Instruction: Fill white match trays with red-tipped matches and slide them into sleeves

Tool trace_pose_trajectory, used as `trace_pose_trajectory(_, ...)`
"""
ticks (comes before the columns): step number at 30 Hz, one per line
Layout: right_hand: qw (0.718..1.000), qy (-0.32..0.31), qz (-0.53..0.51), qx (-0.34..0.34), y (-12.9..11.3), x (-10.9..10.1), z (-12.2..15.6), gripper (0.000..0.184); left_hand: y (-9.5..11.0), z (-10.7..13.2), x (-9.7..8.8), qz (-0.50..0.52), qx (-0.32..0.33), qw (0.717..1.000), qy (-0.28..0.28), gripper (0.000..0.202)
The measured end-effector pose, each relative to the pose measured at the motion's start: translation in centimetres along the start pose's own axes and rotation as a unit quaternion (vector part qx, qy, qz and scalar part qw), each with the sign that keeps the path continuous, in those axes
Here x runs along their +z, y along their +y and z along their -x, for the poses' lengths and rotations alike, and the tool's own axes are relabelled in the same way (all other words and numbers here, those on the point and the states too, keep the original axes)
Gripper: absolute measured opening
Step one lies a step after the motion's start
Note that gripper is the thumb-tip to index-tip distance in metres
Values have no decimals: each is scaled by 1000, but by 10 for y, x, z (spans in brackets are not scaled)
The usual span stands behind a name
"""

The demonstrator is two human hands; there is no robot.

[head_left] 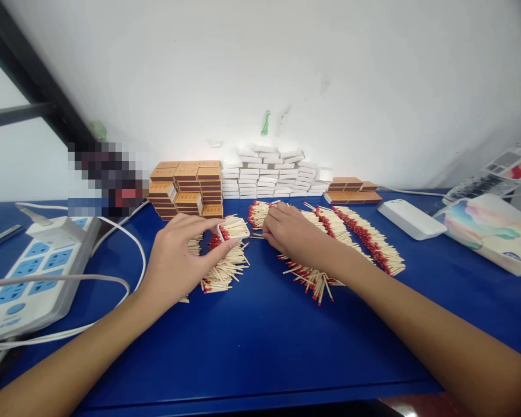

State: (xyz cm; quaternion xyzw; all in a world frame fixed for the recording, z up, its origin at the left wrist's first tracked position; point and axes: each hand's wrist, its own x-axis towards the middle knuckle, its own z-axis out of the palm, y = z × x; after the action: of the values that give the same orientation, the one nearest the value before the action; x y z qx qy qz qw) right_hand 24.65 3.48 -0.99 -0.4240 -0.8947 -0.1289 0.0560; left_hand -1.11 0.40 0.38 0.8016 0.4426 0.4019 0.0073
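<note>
Left of frame centre, gripped a white tray (242, 236) in the left hand (169, 255), pinched between thumb and fingers, with red-tipped matches (234, 230) lying inside. Just right of that, bunched the fingers of the right hand (286, 229) low over the loose matches (373, 243); couldn't tell about any match between the fingertips.

Checked the writing. Centre left, saw dark characters on the stacked orange matchboxes (209, 171); too small to read safely. Right edge, spotted a barcode label on a clear plastic pack (499, 168), plus a small blue logo on a pastel-patterned packet (490, 231); couldn't make out either. Lower left, noted a faint mark on the white power strip (58, 289), also illegible.

Elsewhere: behind the hands, saw piled white box trays (269, 174) against the wall (351, 87), with more orange boxes (351, 197) to the right. Found a white block-shaped device (412, 219) just beside the pastel packet. Left side, had a charger (54, 231) on the strip and a looped white cable (144, 255) near the left forearm (91, 341). Couldn't see some matches behind the right forearm (386, 295). Lower centre, saw bare blue tabletop (252, 347).
</note>
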Motion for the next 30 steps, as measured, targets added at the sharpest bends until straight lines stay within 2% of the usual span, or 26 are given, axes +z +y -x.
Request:
trace_pose_trajectory(8,998,20,-63,-17,-8,-4,-2,22,-1,0,1,1,-10,1000,3,31)
trace_pose_trajectory(12,996,24,-83,0,-7,-2,-1,15,1,0,1,5,-7,1000,0,31)
trace_pose_trajectory(18,998,-15,-54,19,-8,-3,-2,19,2,0,0,6,-5,1000,2,31)
trace_pose_trajectory(22,999,-14,-46,9,-6,-3,-1,19,0,-1,0,-1,-2,1000,4,31)
trace_pose_trajectory(26,995,22,-96,23,0,-6,2,21,-1,0,1,-2,4,1000,3,31)
trace_pose_trajectory(30,981,114,-152,50,-3,-19,4,21,1,0,1,10,-6,1000,3,32)
